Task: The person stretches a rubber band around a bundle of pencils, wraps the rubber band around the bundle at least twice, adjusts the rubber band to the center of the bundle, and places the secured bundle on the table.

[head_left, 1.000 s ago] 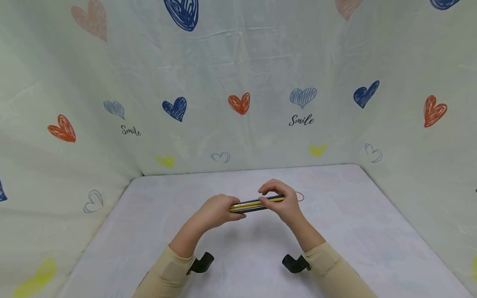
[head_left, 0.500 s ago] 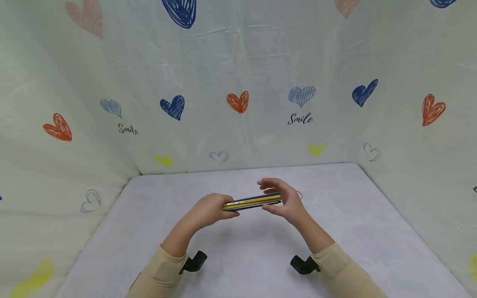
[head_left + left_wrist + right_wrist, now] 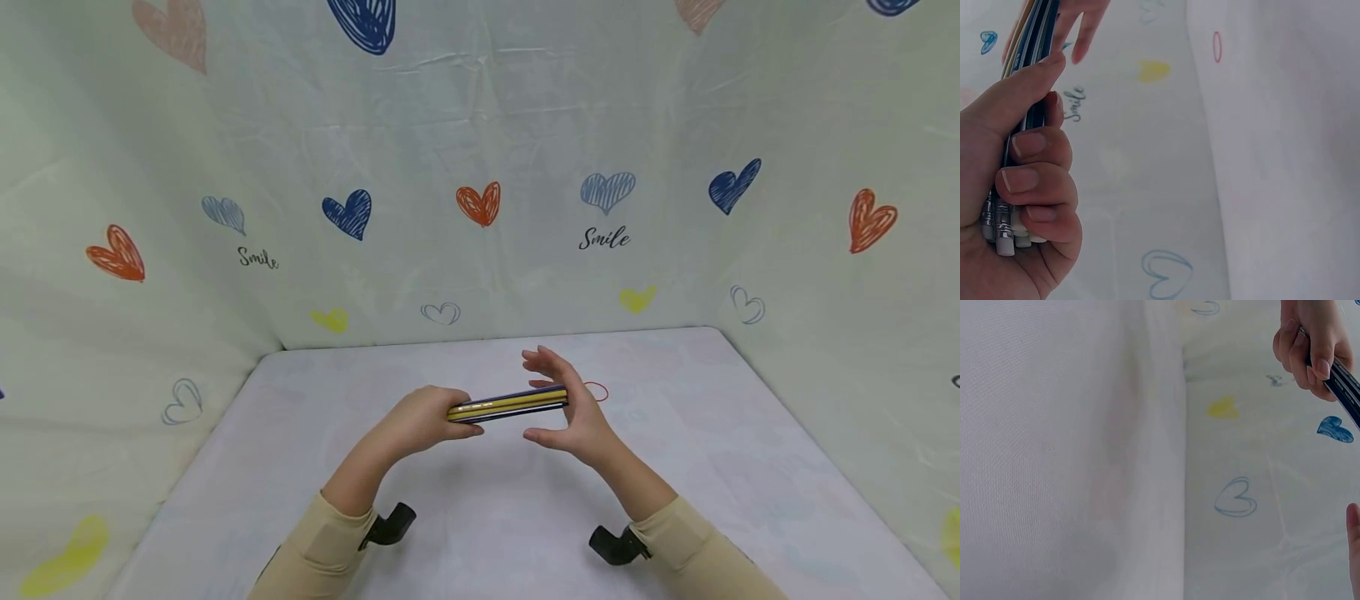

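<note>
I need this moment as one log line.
left hand: grips bundle of yellow and dark blue pencils by eraser end | right hand: fingers spread near other end | thin red loop: on white table

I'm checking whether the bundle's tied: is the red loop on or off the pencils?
Off: the left wrist view shows the red loop lying on the white table, apart from the pencils.

Both sleeves [image 3: 708, 554] are plain beige, kinda creased near the cuffs [image 3: 345, 523], and there's 2 chunky black wrist cams [image 3: 392, 527], each bent like a little pipe elbow.
</note>
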Demonstrator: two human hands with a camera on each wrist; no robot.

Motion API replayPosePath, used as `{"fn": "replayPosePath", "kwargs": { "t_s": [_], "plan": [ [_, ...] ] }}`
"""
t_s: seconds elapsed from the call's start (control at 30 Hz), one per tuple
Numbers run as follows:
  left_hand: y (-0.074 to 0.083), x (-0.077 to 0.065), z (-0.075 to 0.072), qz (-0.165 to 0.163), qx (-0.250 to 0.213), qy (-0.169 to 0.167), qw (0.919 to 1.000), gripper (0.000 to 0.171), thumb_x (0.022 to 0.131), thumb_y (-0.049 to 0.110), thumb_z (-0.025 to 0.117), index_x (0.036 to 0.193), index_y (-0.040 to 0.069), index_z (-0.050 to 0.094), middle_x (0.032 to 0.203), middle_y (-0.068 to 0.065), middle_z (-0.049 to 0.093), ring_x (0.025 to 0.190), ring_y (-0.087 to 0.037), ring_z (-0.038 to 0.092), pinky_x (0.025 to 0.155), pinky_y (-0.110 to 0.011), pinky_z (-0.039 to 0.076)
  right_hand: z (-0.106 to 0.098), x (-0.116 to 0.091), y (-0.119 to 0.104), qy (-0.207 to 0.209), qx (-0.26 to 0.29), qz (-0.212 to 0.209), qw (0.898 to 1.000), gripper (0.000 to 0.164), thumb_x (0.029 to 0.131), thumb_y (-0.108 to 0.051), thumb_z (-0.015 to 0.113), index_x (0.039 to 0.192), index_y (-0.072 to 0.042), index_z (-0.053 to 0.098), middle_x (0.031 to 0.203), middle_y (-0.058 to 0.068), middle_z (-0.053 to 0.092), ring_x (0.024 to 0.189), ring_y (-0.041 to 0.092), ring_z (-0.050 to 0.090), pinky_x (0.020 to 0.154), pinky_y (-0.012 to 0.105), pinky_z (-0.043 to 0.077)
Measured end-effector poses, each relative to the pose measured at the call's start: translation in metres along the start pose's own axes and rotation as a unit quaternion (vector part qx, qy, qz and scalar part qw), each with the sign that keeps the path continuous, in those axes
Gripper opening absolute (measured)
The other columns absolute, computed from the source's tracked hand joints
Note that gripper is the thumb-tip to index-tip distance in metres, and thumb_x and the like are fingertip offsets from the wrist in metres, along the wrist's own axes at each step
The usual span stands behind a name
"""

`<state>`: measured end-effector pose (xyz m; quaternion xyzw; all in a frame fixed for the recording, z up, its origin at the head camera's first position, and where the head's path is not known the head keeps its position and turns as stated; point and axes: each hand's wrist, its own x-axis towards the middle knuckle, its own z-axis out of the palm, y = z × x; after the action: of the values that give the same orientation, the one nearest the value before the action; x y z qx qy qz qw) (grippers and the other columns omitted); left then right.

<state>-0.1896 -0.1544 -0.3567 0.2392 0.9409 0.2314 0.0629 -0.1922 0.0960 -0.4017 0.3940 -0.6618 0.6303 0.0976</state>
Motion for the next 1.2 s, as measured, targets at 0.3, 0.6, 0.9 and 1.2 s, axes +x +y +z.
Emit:
{"fn": "replayPosePath", "kwargs": {
  "t_s": [0.3, 0.6, 0.9, 1.2],
  "plan": [
    [0.001, -0.001, -0.001, 0.002, 0.000, 0.013, 0.9999, 0.023, 0.082, 0.036, 0.079, 0.081, 0.018, 0.065, 0.068, 0.010, 0.057, 0.062, -0.012, 0.051, 0.060, -0.031, 0.044, 0.005, 0.000, -0.003, 0.023, -0.019, 0.026, 0.999, 0.090, 0.075, 0.012, 0.077, 0.149, -0.008, 0.031, 0.144, 0.015, 0.044, 0.130, 0.030, 0.043, 0.103, 0.032, 0.040],
    [0.000, -0.001, -0.002, 0.001, -0.019, 0.004, 0.9998, 0.027, 0.080, 0.038, 0.080, 0.081, 0.017, 0.063, 0.068, 0.008, 0.057, 0.062, -0.012, 0.050, 0.058, -0.031, 0.043, 0.006, -0.001, 0.001, 0.018, -0.001, 0.043, 0.999, 0.073, 0.082, 0.014, 0.070, 0.144, -0.003, 0.036, 0.139, 0.020, 0.048, 0.125, 0.021, 0.051, 0.099, 0.031, 0.043],
    [-0.001, -0.003, -0.002, -0.003, -0.024, -0.002, 0.9997, 0.025, 0.081, 0.036, 0.080, 0.080, 0.018, 0.063, 0.067, 0.008, 0.057, 0.061, -0.011, 0.049, 0.057, -0.029, 0.042, 0.003, -0.002, 0.006, -0.007, 0.041, 0.042, 0.998, 0.066, 0.086, 0.012, 0.066, 0.144, -0.002, 0.038, 0.139, 0.023, 0.048, 0.130, 0.025, 0.046, 0.100, 0.031, 0.042],
    [-0.003, 0.001, 0.005, 0.000, 0.000, -0.003, 1.0000, 0.024, 0.083, 0.037, 0.078, 0.080, 0.017, 0.064, 0.067, 0.008, 0.057, 0.061, -0.012, 0.050, 0.058, -0.031, 0.042, 0.000, -0.004, 0.013, -0.029, 0.051, 0.050, 0.997, 0.069, 0.089, 0.011, 0.062, 0.149, -0.004, 0.030, 0.143, 0.025, 0.043, 0.132, 0.030, 0.044, 0.099, 0.032, 0.043]
  ]
}}
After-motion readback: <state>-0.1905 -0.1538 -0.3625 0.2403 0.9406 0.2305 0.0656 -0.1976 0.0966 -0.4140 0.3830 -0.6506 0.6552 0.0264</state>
